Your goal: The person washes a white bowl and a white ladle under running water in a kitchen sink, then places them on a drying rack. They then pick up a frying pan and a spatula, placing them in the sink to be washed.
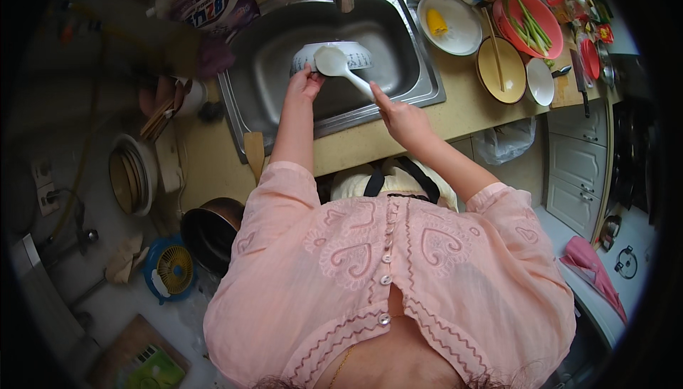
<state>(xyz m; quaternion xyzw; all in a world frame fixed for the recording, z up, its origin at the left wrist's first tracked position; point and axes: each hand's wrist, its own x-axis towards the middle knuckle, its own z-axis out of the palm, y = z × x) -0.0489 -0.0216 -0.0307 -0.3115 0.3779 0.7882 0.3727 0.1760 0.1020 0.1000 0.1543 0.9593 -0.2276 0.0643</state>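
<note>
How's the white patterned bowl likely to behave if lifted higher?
The bowl is probably stiff and breakable: its smooth patterned wall looks ceramic. It may slip or tip, as the left hand appears to grip just one side.

On the yellowish bench: pink basin, in which green stalks are held; yellow bowl, crossed by a slender wooden utensil; pale grey bowl, in which a yellow piece is placed; small white bowl, set beside the yellow bowl. Lower left: blue fan; dark pan. Lower right: pink cloth.
</note>
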